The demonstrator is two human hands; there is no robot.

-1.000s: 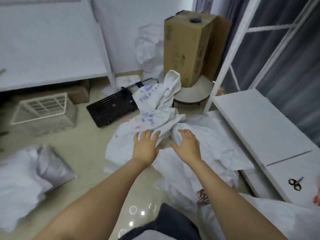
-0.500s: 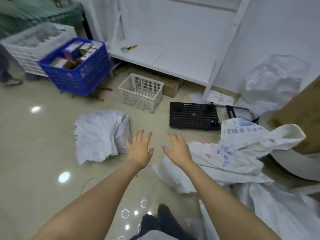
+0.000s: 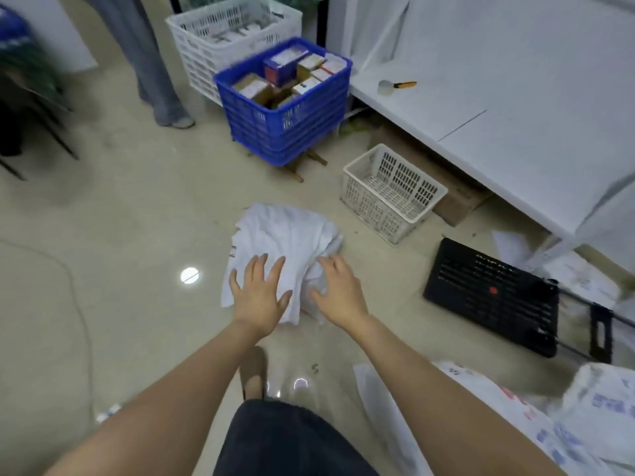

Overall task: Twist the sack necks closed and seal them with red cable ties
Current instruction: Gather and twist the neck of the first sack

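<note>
Hovering over the crumpled white sack (image 3: 285,235) on the floor (image 3: 137,235): your left hand (image 3: 261,297), fingers spread straight; your right hand (image 3: 338,293), fingers loosely bent, gripping nothing.

Both arms are bare and reach out in front of the body. The left arm (image 3: 154,407) comes up from the bottom left corner and the right arm (image 3: 446,386) from the bottom right. The left hand (image 3: 261,297) is flat with its palm down, and its fingers (image 3: 277,273) are straight and spread wide. The right hand (image 3: 338,292) is palm down too, with its fingers (image 3: 338,266) spread and a little bent. The two hands are side by side, close but not touching. One foot (image 3: 253,372) shows between the arms, pointing forward.
</note>
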